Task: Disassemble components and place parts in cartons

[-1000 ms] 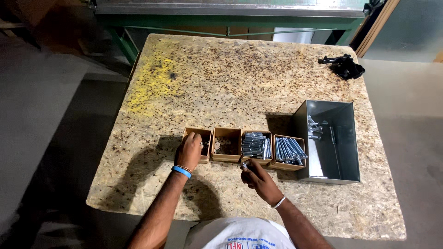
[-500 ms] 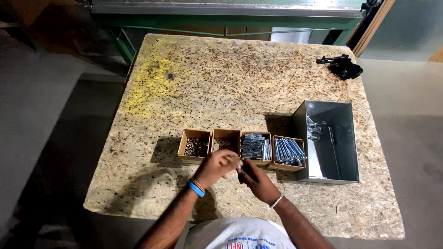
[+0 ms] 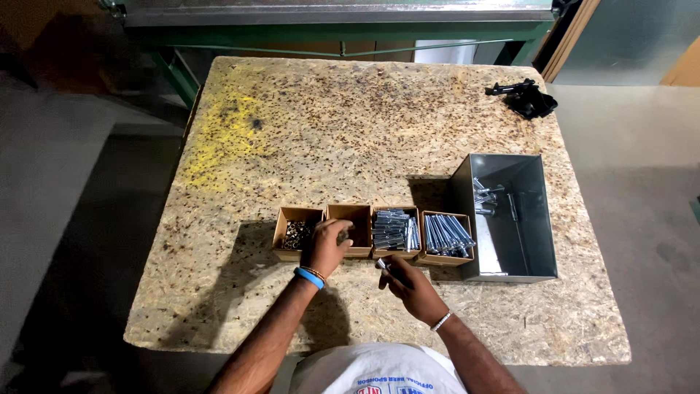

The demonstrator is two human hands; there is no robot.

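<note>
- The left hand (image 3: 326, 246) sits low in the frame, left of centre, over the second small cardboard box (image 3: 352, 228) from the left; its fingers are curled together at the box's near edge, though what they pinch is too small to tell.
- The right hand (image 3: 410, 284) lies just right of it, near the bottom centre, fingers clamped on a silver bolt (image 3: 384, 265) whose end pokes up and to the left.
- Four cardboard boxes stand in a row on the bench (image 3: 350, 131): the leftmost box (image 3: 296, 232) holds small dark nuts, the third box (image 3: 394, 229) a heap of short bolts, and the fourth box (image 3: 446, 236) longer bolts laid side by side.
- Just right of the row stands an open grey metal bin (image 3: 510, 219) (a few bolts lie at its far end).
- A black clamp-like tool (image 3: 526, 98) lies at the upper right of the bench, well apart from the hands.
- A yellow smear (image 3: 222, 135) marks the bench at upper left.
</note>
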